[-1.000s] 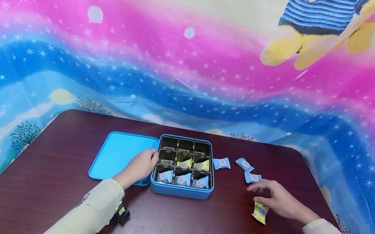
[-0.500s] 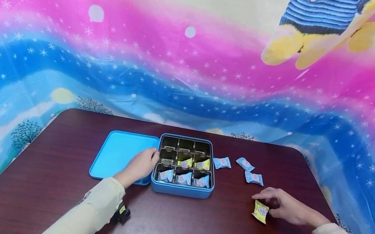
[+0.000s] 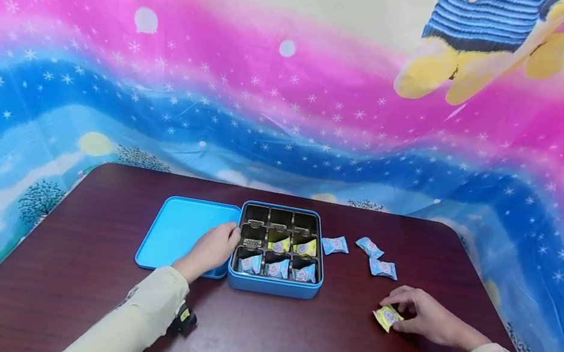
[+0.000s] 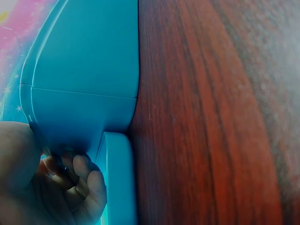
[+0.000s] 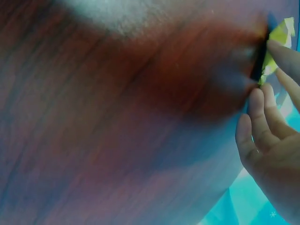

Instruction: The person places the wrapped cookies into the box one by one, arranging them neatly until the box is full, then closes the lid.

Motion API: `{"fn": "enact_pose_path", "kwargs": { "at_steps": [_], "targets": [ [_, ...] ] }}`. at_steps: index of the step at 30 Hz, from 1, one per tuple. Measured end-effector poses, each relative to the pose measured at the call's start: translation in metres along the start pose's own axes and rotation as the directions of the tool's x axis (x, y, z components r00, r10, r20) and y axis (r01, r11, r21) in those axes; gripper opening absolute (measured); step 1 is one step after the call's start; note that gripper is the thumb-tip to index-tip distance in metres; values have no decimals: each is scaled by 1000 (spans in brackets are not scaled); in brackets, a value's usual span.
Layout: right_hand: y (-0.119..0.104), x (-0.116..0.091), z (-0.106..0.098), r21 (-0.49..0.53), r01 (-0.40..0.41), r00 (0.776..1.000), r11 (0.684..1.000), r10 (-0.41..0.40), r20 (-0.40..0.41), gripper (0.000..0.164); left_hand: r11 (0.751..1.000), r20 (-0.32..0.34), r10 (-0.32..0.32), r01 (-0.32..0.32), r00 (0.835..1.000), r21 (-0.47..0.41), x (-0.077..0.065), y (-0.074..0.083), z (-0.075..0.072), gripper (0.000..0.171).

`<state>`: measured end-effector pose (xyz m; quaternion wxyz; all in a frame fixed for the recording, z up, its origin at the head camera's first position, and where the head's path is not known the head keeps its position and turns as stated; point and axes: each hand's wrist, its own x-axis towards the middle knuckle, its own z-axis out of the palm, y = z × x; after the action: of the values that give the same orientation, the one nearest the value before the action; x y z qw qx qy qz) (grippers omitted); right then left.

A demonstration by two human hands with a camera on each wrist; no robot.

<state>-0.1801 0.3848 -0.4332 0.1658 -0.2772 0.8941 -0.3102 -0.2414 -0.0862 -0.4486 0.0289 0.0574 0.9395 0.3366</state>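
A blue box [image 3: 273, 286] with a dark divided tray inside stands mid-table. Blue-wrapped candies [image 3: 276, 268] sit in its front three compartments. In the middle row, the centre and right compartments each hold a yellow-wrapped candy [image 3: 306, 247]. My left hand [image 3: 209, 249] grips the box's left side near the rim; the left wrist view has its curled fingers [image 4: 96, 187] against the blue wall. Out to the right, my right hand [image 3: 427, 316] pinches another yellow-wrapped candy [image 3: 387, 318] between thumb and fingers, and the candy is tilted. Only part of it shows in the right wrist view.
The blue lid [image 3: 173, 226] lies flat left of the box, partly under the left hand. Right of the box are three loose blue-wrapped candies, one beside its wall [image 3: 335, 245] and two farther right. A patterned cloth [image 3: 292, 110] hangs behind the brown table [image 3: 257, 342].
My right hand has moved down from near the loose blue candies to the yellow one and taken hold of it; that candy has turned and shifted slightly left. The left hand stays put.
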Motion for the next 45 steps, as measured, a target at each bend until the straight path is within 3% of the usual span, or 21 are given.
{"fn": "enact_pose_path", "kwargs": {
  "at_steps": [8, 20, 30, 45],
  "targets": [
    [9, 0, 11, -43, -2, 989, 999, -4, -145, 37, 1000, 0, -4, 4, 1000, 1, 1, -1, 1, 31],
    [21, -7, 10, -5, 57, 985, 998, -57, -162, 42, 1000, -1, 1, -1, 1000, -1, 1, -1, 1, 32],
    [21, -6, 13, 7, 6, 984, 1000, -4, -181, 36, 1000, 3, -2, 2, 1000, -3, 0, 0, 1, 31],
    [15, -4, 15, 15, -8, 978, 1000, 11, -210, 30, 1000, 2, -1, 1, 1000, -11, -2, 2, 1, 32]
  ]
}}
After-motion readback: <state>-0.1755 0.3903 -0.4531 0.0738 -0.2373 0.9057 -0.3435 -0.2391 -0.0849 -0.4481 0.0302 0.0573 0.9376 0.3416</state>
